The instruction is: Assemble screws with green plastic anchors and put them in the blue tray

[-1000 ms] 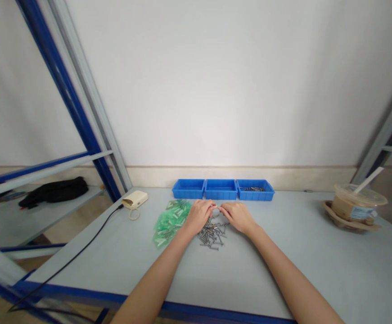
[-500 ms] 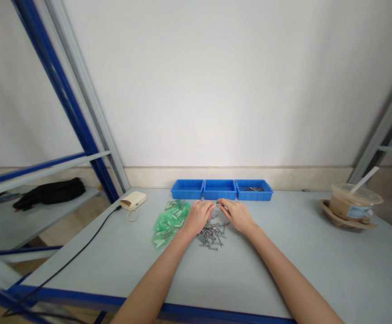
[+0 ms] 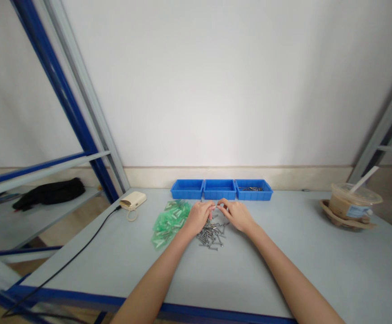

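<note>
My left hand (image 3: 199, 215) is closed, fingertips turned toward the right hand, just over the far side of a heap of metal screws (image 3: 210, 235). My right hand (image 3: 236, 214) meets it from the other side, its thumb and forefinger pinched near the left fingertips. Whatever small piece lies between the fingertips is too tiny to identify. Left of the hands, a green translucent plastic bag (image 3: 171, 222) with pale small pieces in it lies against the left wrist's side.
Three blue bins (image 3: 219, 194) stand in a row by the wall; the right one contains some screws (image 3: 252, 189). A cream-coloured device (image 3: 133, 200) with a black cable (image 3: 81, 249) sits at left. At right, a lidded drink cup (image 3: 351, 204) rests in a cardboard holder (image 3: 334, 220).
Both hands stay in nearly the same place. The fingers have shifted slightly where they meet, and the right thumb and forefinger are a little more curved.
</note>
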The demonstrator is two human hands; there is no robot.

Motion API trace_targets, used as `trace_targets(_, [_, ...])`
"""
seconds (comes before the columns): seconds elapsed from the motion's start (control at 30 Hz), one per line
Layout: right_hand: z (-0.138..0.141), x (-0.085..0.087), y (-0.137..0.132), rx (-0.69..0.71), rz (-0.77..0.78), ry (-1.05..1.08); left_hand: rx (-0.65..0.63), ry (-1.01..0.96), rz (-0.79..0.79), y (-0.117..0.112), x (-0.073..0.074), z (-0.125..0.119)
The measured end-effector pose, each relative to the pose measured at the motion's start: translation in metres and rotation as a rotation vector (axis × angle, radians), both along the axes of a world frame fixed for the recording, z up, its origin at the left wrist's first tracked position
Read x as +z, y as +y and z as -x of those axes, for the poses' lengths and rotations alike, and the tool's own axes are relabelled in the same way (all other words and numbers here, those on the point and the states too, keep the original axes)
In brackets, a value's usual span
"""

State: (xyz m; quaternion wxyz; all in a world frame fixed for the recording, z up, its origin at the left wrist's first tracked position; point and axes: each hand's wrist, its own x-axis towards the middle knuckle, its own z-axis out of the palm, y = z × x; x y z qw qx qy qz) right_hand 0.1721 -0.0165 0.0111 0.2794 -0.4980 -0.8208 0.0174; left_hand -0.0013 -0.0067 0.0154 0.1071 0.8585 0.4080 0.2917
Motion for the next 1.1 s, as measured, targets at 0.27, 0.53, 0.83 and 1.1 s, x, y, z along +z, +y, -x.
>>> trace_targets(0.27, [-0.0006,-0.0016,0.0048,0.164,0.078,0.216,0.025,-0.116,0.123,0.0017,-0.0034,-0.0001])
trace_targets(0.53, [-0.0001,0.0015,0.0013,0.106,0.072,0.186,0.018,-0.097,0.1,0.0027,-0.0037,-0.0003])
trace_targets(0.83, [-0.0023,0.0021,0.0025,0.085,0.065,0.141,-0.011,-0.128,0.103,0.0024,-0.0033,-0.0005])
trace_targets(1.1, [-0.0035,-0.0013,0.0045,0.091,0.092,0.136,-0.019,-0.145,0.122,0.005,-0.0061,-0.0016])
